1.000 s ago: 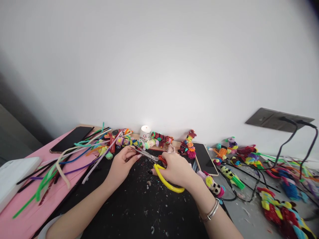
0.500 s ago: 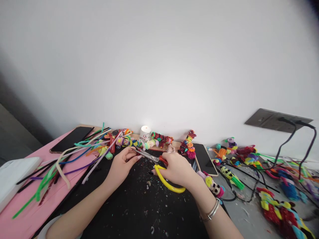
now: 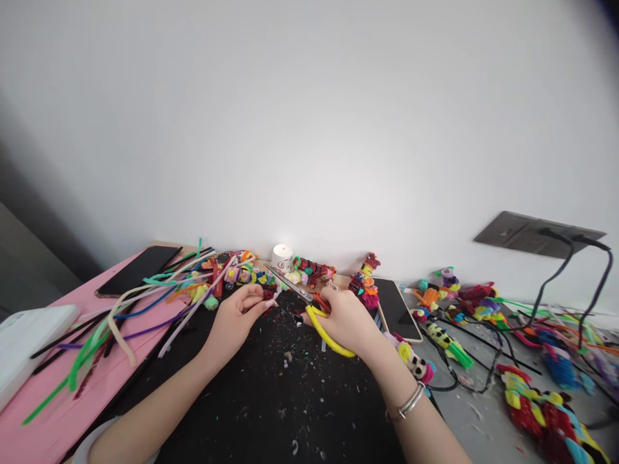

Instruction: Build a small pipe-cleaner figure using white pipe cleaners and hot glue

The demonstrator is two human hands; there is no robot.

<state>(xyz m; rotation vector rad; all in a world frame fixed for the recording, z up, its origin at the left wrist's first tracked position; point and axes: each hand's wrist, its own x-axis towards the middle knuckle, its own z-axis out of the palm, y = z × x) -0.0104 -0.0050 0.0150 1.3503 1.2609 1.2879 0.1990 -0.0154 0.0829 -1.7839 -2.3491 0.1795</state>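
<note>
The left hand pinches a fuzzy red-and-pink piece while the right hand curls its fingers around yellow-handled scissors.

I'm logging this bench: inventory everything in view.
Scissors: one, yellow/red handles, right hand
Fuzzy piece: one, red, pale, left hand
Pipe cleaners: many, mixed, mostly left
Figures: several, multicoloured, centre, right
Cup: one, white, centre
Phones: two, black screens, left, right
Box: one, white, left
Board: one, pink, left
Mat: one, black, centre
Scraps: many, mixed, centre
Table: one, grey, right
Outlet: one, grey, right
Cables: several, black, right
Wall: one, white, behind
Bracelet: one, silver, right wrist
Hands: two, bare, centre
</note>
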